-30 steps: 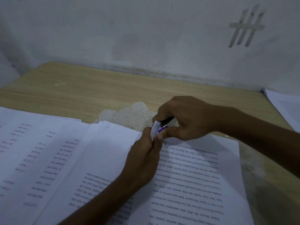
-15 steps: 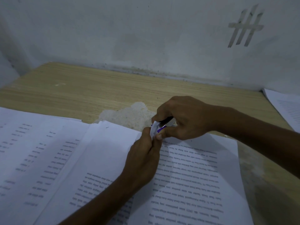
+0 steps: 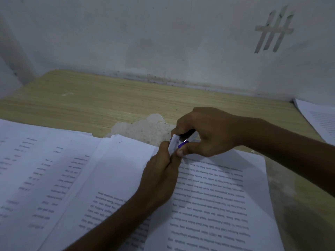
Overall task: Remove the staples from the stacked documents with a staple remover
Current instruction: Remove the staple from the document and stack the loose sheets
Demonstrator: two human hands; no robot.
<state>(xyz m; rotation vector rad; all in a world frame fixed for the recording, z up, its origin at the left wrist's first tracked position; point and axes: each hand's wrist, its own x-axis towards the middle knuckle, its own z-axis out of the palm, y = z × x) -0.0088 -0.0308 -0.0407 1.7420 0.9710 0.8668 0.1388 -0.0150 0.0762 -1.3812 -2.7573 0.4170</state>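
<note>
A printed document [image 3: 213, 200] lies on the wooden table in front of me, its text upside down to my view. My left hand [image 3: 161, 174] pinches its far left corner [image 3: 173, 144] and lifts it off the sheet. My right hand [image 3: 208, 133] grips a small staple remover [image 3: 184, 140] with purple and black parts, its jaws against that raised corner. The staple itself is hidden between the fingers and the paper.
More printed sheets [image 3: 45, 171] overlap to the left of the document. Another paper stack [image 3: 320, 120] sits at the table's right edge by the wall. A pale worn patch [image 3: 145, 127] marks the wooden tabletop [image 3: 112, 98] behind the hands.
Almost nothing: both hands stay at the lifted corner, with the remover still pressed on it.
</note>
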